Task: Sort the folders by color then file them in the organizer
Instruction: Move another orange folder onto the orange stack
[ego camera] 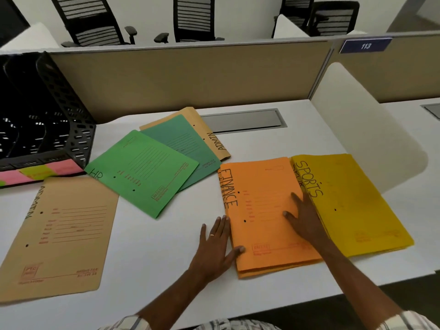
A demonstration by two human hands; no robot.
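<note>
The orange FINANCE folders (262, 206) lie stacked on the tabletop (166, 258), long axis running away from the person; the left hand (214, 246) lies flat at their left edge, thumb on top, the right hand (302, 217) presses flat on the cover, neither gripping. The organizer (59, 120) stands far left, nearer the left hand

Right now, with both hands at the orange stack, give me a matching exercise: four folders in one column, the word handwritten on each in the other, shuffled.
Folders:
1. orange folder
2. yellow folder
3. light green folder
4. near tan folder

Handwritten words:
A. ADMIN
B. FINANCE
C. SPORTS
D. HR

Pairs: 1-B, 2-C, 3-D, 4-A
</note>
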